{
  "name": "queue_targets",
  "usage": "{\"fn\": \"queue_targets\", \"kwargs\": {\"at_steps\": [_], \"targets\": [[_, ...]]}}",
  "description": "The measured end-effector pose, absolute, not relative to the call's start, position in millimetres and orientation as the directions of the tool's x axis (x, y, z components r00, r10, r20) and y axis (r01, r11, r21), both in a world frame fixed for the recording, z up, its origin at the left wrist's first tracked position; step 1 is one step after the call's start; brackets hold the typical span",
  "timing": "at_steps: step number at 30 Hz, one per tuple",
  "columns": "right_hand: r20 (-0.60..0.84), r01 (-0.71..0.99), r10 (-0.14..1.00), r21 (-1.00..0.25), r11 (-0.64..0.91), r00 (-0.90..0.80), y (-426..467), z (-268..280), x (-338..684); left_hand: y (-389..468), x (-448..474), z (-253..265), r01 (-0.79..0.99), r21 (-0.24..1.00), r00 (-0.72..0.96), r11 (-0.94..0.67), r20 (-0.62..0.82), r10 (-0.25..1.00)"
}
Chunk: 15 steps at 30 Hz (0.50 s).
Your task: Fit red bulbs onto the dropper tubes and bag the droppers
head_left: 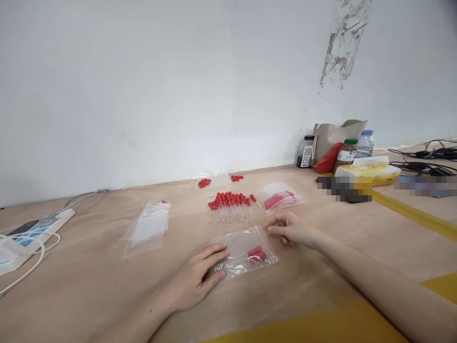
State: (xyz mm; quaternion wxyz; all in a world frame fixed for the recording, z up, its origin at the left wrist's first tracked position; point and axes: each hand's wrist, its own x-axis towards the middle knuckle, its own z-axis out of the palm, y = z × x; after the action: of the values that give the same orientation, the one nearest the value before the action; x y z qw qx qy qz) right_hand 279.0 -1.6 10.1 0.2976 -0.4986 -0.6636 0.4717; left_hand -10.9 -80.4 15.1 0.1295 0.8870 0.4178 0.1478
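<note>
A clear zip bag (235, 243) with a red seal line lies flat on the table in front of me. Inside it are a few red-bulbed droppers (257, 253). My left hand (202, 269) rests across the bag's left end, fingers and thumb spread, pressing on the plastic. Close beside the sealed edge at the right is my right hand (287, 228), its fingers loosely bent and apart from the thumb, with nothing visible between them. Just beyond the bag, several droppers (230, 202) lie in a row, red bulbs pointing away from me.
Empty zip bags (150, 224) are stacked at left. Filled bags (282, 196) lie behind my right hand. Loose red bulbs (204, 183) sit near the wall. A power strip (35, 238) with white cables is far left; a tissue pack (367, 172), jar (346, 155) and bottle (365, 143) stand right.
</note>
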Motion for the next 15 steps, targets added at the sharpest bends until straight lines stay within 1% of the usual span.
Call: {"fn": "queue_targets", "kwargs": {"at_steps": [1,3,4,5,6,8,10,12,13,15], "targets": [[0.033,0.455,0.963,-0.876,0.157,-0.268,4.3,12.7,278.3,-80.3,-10.9,15.3,0.700,0.347,0.613,-0.624,0.156,0.775],[0.222,0.634,0.950,-0.708,0.311,-0.219,18.0,19.4,273.7,-80.2,-11.0,15.4,0.701,0.328,0.625,-0.634,0.146,0.767],[0.265,0.715,0.940,-0.613,0.335,-0.213,25.5,22.9,269.6,-80.3,-11.1,15.3,0.701,0.317,0.632,-0.639,0.140,0.763],[0.270,0.782,0.941,-0.534,0.322,-0.203,33.3,26.0,264.5,-80.5,-11.2,15.2,0.704,0.301,0.635,-0.643,0.139,0.760],[0.252,0.832,0.952,-0.480,0.278,-0.172,41.0,28.3,258.5,-80.7,-11.2,15.2,0.710,0.277,0.634,-0.647,0.149,0.759],[0.213,0.875,0.972,-0.447,0.188,-0.100,55.7,30.2,245.2,-81.4,-10.9,15.7,0.728,0.183,0.630,-0.661,0.204,0.750],[0.172,0.883,0.984,-0.454,0.117,-0.042,67.9,29.0,232.3,-82.3,-10.1,17.2,0.735,0.051,0.645,-0.677,0.259,0.719],[0.128,0.885,0.992,-0.460,0.069,-0.011,76.0,26.9,222.1,-83.2,-9.2,18.9,0.728,-0.052,0.667,-0.684,0.285,0.688],[0.109,0.884,0.994,-0.464,0.057,-0.006,78.4,26.5,218.4,-83.7,-8.7,19.4,0.725,-0.082,0.674,-0.684,0.290,0.680],[0.083,0.874,0.996,-0.482,0.068,-0.032,79.8,27.8,214.4,-84.3,-8.1,19.4,0.730,-0.102,0.672,-0.676,0.289,0.682]]}}
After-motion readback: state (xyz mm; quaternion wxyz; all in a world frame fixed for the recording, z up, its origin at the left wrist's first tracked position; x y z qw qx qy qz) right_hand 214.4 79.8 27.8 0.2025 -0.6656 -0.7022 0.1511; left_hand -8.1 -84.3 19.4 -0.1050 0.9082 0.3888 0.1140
